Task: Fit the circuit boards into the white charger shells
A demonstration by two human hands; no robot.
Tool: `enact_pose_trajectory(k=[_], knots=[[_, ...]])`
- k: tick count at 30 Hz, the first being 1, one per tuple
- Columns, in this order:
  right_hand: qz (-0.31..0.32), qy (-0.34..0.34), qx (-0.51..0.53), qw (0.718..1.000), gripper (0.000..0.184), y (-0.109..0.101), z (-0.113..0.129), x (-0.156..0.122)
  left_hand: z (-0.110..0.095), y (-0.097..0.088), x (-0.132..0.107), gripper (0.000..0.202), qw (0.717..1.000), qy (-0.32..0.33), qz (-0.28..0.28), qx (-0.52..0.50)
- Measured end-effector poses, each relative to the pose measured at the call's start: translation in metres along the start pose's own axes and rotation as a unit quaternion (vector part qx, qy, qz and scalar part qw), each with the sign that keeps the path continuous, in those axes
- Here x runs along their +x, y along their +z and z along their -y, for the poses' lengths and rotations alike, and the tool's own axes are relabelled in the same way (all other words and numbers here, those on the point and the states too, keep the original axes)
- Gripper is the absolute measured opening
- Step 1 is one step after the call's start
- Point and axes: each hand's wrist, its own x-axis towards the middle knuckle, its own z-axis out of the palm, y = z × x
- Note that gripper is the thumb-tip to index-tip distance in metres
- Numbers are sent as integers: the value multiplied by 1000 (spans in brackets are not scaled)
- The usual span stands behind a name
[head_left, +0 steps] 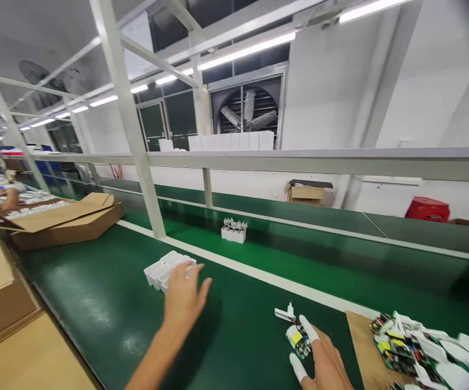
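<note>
My left hand (183, 300) reaches over the right end of a group of white plastic casings (158, 271) on the green work surface. Its thumb and fingers are apart; whether the fingertips touch a casing I cannot tell. On the right, my right hand (327, 360) wears white finger cots and has a small green circuit board (298, 340) between index finger and thumb. The board carries a yellow component. A white plug piece (285, 312) sits at its far end, seemingly joined to it.
More boards with white parts (417, 346) are heaped on a brown sheet (358, 338) at right. Filled white casings (234, 231) stand on the brighter green strip (283, 254) beyond the white divider. Cardboard boxes (67, 230) line the left, near a co-worker's arms (8, 197).
</note>
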Motion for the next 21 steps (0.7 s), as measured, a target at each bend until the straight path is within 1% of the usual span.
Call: enact_pose_trajectory(k=[2, 4, 6, 8, 10, 12, 13, 15, 16, 17, 19, 21], knots=[[20, -7, -19, 1000, 45, -10, 4, 2, 29, -7, -2, 42, 996, -67, -38, 40], [41, 0, -28, 999, 44, -18, 9, 5, 48, -6, -6, 42, 989, -110, -49, 87], [34, 1, -28, 999, 44, -24, 16, 9, 55, 0, -8, 42, 988, -116, -32, 99], [8, -3, -16, 1000, 42, -28, 24, 11, 50, 10, -5, 41, 994, -88, 7, 66], [-6, 3, 3, 1000, 40, -32, 30, 12, 34, 21, 0, 34, 997, -43, 60, 7], [-18, -17, 5, 1000, 40, -37, 35, 14, 9, 32, 3, 27, 991, 9, 120, -62], [-27, -46, -6, 999, 43, -40, 36, 15, -5, 37, 3, 25, 984, 33, 149, -97], [-37, -127, -39, 990, 58, -46, 36, 17, -36, 45, 2, 22, 965, 70, 199, -158], [-31, -159, -55, 985, 65, -49, 36, 17, -51, 48, 1, 19, 954, 84, 222, -184], [-16, -175, -67, 982, 68, -51, 36, 17, -65, 50, 1, 17, 943, 96, 242, -208], [17, -169, -80, 982, 68, -54, 35, 16, -87, 53, 1, 15, 921, 112, 275, -251], [32, -151, -86, 984, 64, -54, 34, 14, -100, 55, 3, 17, 904, 112, 300, -285]])
